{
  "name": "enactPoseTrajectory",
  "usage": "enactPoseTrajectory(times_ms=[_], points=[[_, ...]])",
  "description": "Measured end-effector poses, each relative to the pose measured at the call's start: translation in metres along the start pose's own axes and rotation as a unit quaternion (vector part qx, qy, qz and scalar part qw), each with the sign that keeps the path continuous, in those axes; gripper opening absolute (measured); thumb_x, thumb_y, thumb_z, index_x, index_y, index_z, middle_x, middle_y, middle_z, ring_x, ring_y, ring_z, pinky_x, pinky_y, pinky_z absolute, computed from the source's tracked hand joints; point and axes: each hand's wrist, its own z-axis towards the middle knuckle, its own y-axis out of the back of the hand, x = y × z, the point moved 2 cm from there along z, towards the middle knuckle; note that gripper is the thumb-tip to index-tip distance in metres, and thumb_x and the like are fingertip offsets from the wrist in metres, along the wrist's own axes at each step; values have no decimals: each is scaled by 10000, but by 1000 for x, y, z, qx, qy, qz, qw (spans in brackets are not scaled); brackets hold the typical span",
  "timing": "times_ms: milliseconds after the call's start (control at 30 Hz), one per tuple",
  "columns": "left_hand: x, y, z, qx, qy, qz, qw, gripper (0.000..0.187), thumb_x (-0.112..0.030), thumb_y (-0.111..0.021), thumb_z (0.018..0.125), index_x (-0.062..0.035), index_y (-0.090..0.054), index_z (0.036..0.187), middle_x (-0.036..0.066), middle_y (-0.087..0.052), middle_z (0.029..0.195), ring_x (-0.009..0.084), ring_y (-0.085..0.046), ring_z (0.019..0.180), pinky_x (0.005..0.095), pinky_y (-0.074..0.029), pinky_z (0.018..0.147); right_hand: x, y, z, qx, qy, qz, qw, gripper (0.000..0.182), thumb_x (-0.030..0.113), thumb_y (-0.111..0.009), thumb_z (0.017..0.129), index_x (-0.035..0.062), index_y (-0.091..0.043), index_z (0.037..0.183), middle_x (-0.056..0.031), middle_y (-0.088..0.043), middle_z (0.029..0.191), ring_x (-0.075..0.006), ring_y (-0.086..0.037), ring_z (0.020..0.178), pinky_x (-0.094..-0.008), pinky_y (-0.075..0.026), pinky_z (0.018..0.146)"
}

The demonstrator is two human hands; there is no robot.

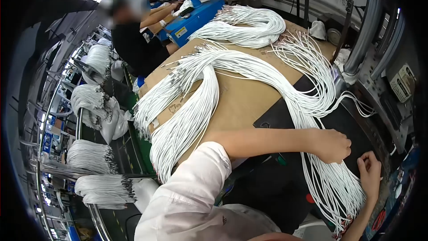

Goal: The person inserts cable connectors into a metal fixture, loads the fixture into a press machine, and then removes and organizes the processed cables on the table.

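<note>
My left hand (333, 146) is closed above a thick bundle of white cables (312, 107); anything inside its curled fingers is hidden. Just to its right, my right hand (370, 174) has bent fingers drawn together beside the lower part of the same bundle. What it pinches, if anything, is too small to make out. The bundle runs from the tabletop down past both hands, and its reddish ends (341, 227) hang near my right forearm.
More white cable bundles (249, 27) lie on the brown tabletop (243, 102). A metal machine frame (370, 76) stands at the right. Cable bundles hang on rails (96, 192) at the left. Another person (133, 40) sits by a blue machine (196, 20).
</note>
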Motion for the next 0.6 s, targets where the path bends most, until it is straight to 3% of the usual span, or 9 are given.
enactPoseTrajectory(times_ms=[67,200,267,300,367,467,500,600], points=[[-1,4,-1,34,45,-22,998,263,-211,-717,832,49,-691,866,162,-676,906,346,-674,941,400,-557,787,7,2,0,23,-10,18,1000,130,73,-652,921,-14,-566,875,0,-393,563,-73,-320,546,-302,-252,513],[-5,15,-1,-51,-38,112,992,156,-141,-695,820,4,-660,866,104,-635,833,291,-616,848,404,-511,754,-24,2,7,63,-1,168,984,175,89,-673,870,-25,-597,980,33,-505,693,-51,-429,643,-246,-357,591],[2,13,0,-202,-25,41,978,108,-100,-678,830,-17,-618,864,103,-594,830,298,-593,814,412,-484,727,8,4,-6,105,39,293,949,244,101,-681,840,-25,-602,1034,27,-555,762,-51,-484,701,-229,-406,650],[5,13,2,-254,-16,7,967,107,-93,-675,832,-18,-605,862,108,-589,843,302,-593,820,415,-484,724,33,10,-14,141,5,273,952,322,108,-675,813,-34,-594,1090,-3,-597,814,-56,-533,773,-226,-444,734],[6,18,2,-356,15,-71,932,120,-71,-669,840,-14,-569,877,128,-576,888,307,-593,823,420,-485,714,47,26,-25,127,-92,135,978,292,88,-690,818,-37,-604,1068,-11,-607,805,-51,-525,755,-242,-445,705],[10,16,4,-360,47,-102,926,133,-77,-672,844,-14,-560,876,135,-563,872,313,-594,824,420,-492,708,9,64,-39,107,-144,109,978,252,71,-700,820,-36,-618,1033,-22,-606,811,-57,-527,757,-260,-448,665],[11,13,3,-358,8,-66,931,129,-81,-671,856,-18,-568,900,133,-556,864,319,-596,822,413,-496,700,-4,75,-48,108,-166,105,975,237,66,-702,821,-35,-623,1021,-28,-607,817,-61,-529,759,-266,-449,651],[6,11,2,-304,6,-70,950,138,-94,-674,868,-17,-573,922,132,-551,871,329,-598,831,417,-499,699,-20,74,-52,69,-25,147,986,308,129,-735,805,-40,-628,1039,-40,-610,850,-92,-548,781,-278,-460,676]])
